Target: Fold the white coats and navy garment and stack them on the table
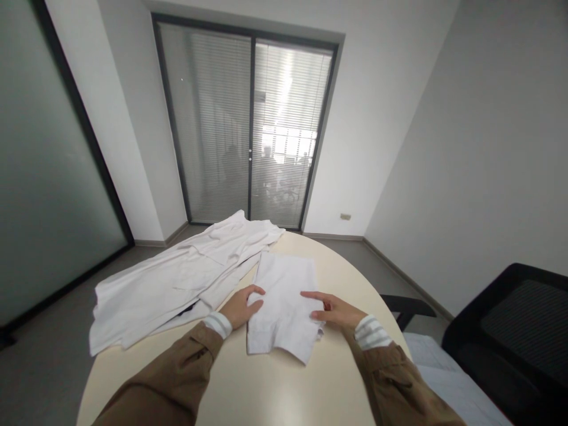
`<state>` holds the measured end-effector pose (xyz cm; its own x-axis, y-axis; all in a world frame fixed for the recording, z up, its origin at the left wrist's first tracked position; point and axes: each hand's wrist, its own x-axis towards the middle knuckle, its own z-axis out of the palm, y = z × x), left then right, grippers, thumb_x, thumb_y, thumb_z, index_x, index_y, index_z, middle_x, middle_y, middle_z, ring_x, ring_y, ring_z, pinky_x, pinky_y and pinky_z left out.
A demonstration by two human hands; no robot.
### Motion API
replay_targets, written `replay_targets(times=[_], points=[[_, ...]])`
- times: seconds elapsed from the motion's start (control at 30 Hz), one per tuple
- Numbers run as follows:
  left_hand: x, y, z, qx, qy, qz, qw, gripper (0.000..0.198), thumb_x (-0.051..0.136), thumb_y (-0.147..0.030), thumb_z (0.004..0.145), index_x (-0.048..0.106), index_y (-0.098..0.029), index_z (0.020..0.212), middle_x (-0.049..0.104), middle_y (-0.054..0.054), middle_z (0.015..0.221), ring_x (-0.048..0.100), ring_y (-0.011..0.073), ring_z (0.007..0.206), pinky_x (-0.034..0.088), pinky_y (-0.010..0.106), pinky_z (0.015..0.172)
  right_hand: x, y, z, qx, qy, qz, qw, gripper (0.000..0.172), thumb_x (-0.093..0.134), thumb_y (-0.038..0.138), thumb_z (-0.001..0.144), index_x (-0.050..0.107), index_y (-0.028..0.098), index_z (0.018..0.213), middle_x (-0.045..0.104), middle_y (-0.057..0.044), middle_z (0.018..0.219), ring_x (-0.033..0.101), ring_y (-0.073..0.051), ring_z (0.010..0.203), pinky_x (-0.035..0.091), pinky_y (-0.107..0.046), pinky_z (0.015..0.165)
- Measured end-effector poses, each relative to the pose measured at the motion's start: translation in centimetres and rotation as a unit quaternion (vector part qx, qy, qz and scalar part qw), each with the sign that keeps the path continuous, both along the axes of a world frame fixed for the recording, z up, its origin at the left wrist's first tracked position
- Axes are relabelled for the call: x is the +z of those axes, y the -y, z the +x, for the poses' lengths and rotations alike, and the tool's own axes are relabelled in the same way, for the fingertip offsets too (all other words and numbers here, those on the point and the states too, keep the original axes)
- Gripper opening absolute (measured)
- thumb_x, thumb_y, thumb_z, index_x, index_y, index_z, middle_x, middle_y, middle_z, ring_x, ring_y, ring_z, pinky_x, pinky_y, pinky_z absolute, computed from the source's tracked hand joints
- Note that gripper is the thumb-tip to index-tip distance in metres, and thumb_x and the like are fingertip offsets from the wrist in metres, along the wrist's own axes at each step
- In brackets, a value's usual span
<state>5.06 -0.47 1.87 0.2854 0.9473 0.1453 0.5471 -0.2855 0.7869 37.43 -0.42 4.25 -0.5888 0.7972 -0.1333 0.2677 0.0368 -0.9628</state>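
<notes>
On pale table facing blinds: left hand, right hand spread on folded cloth.

No readable lettering

From my end of the head view, I can read no text, label, brand, number or sign.
</notes>
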Motion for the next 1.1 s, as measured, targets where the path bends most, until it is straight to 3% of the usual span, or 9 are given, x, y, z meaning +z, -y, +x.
replay_targets(times=[0.1, 0.23, 0.3, 0.37, 0.5, 0.6, 0.67, 0.83, 1.1], points=[[-0.3, 0.5, -0.4, -0.014, -0.009, 0.018, 1.000, 0.043, 0.066, -0.037, 0.078, 0.066, -0.022, 0.118, 0.066, 0.009, 0.114, 0.062, 0.0257, 0.104, 0.044, 0.037, 0.098, 0.1, 0.5, -0.6, 0.021, 0.031, 0.024, 0.999, 0.082, 0.086, 0.039, 0.062, 0.056, 0.022, 0.136, 0.063, -0.008, 0.127, 0.060, -0.027, 0.114, 0.046, -0.042, 0.101], [-0.4, 0.8, -1.3, -0.069, -0.032, -0.010, 0.997, 0.077, 0.087, -0.038, 0.054, 0.064, -0.028, 0.127, 0.059, 0.011, 0.130, 0.055, 0.0309, 0.120, 0.037, 0.042, 0.108, 0.0, 0.6, -1.0, 0.015, 0.074, 0.085, 0.993, 0.069, 0.085, 0.038, 0.061, 0.065, 0.023, 0.125, 0.067, -0.005, 0.118, 0.062, -0.027, 0.106, 0.048, -0.040, 0.097], [-0.1, 0.8, -1.6, -0.089, -0.019, -0.019, 0.996, 0.073, 0.086, -0.035, 0.055, 0.065, -0.027, 0.125, 0.064, 0.008, 0.123, 0.059, 0.0291, 0.113, 0.042, 0.039, 0.103, 0.0, 0.6, -1.0, -0.002, 0.059, 0.101, 0.993, 0.061, 0.083, 0.038, 0.064, 0.067, 0.023, 0.121, 0.068, -0.005, 0.115, 0.063, -0.026, 0.102, 0.050, -0.038, 0.092], [0.2, 0.6, -1.6, -0.083, 0.009, -0.013, 0.996, 0.056, 0.079, -0.032, 0.064, 0.068, -0.024, 0.118, 0.069, 0.006, 0.111, 0.063, 0.0261, 0.102, 0.047, 0.036, 0.094, -0.2, 0.4, -0.9, -0.025, 0.038, 0.102, 0.994, 0.056, 0.080, 0.039, 0.067, 0.067, 0.021, 0.118, 0.069, -0.005, 0.107, 0.064, -0.023, 0.092, 0.052, -0.035, 0.083], [0.3, 0.2, -0.9, -0.019, 0.141, 0.001, 0.990, 0.043, 0.069, -0.037, 0.076, 0.067, -0.018, 0.114, 0.069, 0.004, 0.092, 0.063, 0.0186, 0.078, 0.050, 0.027, 0.070, -0.7, 0.1, -1.0, -0.091, 0.008, 0.147, 0.985, 0.043, 0.075, 0.041, 0.074, 0.065, 0.019, 0.110, 0.066, -0.004, 0.094, 0.061, -0.018, 0.080, 0.050, -0.030, 0.073], [0.2, 0.0, -0.4, 0.013, 0.238, -0.063, 0.969, 0.051, 0.066, -0.045, 0.079, 0.061, -0.015, 0.120, 0.057, -0.004, 0.063, 0.050, 0.0104, 0.049, 0.039, 0.021, 0.045, -1.1, 0.0, -1.3, -0.135, -0.039, 0.171, 0.975, 0.043, 0.073, 0.046, 0.077, 0.060, 0.020, 0.109, 0.062, -0.003, 0.091, 0.059, -0.017, 0.081, 0.049, -0.028, 0.072], [0.3, 0.1, -0.3, 0.010, 0.259, -0.100, 0.961, 0.060, 0.068, -0.048, 0.076, 0.058, -0.014, 0.124, 0.047, -0.008, 0.055, 0.040, 0.0072, 0.040, 0.033, 0.019, 0.039, -1.3, 0.0, -1.4, -0.143, -0.062, 0.160, 0.975, 0.046, 0.073, 0.047, 0.076, 0.057, 0.021, 0.109, 0.059, -0.001, 0.087, 0.058, -0.015, 0.077, 0.049, -0.027, 0.068], [0.8, 0.2, -0.4, -0.027, 0.295, -0.092, 0.951, 0.079, 0.080, -0.037, 0.062, 0.051, -0.015, 0.132, 0.063, 0.003, 0.090, 0.057, 0.0119, 0.064, 0.044, 0.018, 0.044, -1.1, 0.0, -1.7, -0.137, -0.093, 0.135, 0.977, 0.071, 0.086, 0.038, 0.061, 0.049, 0.025, 0.120, 0.057, 0.001, 0.093, 0.058, -0.013, 0.074, 0.050, -0.027, 0.069], [0.7, -0.2, 0.0, 0.074, 0.306, -0.034, 0.949, 0.049, 0.076, -0.041, 0.063, 0.066, -0.015, 0.105, 0.066, 0.005, 0.095, 0.063, 0.0228, 0.093, 0.057, 0.028, 0.066, -0.9, -0.4, -2.1, -0.245, -0.111, 0.207, 0.941, 0.063, 0.082, 0.046, 0.067, 0.057, 0.021, 0.118, 0.061, 0.000, 0.085, 0.057, -0.014, 0.071, 0.050, -0.028, 0.067]])
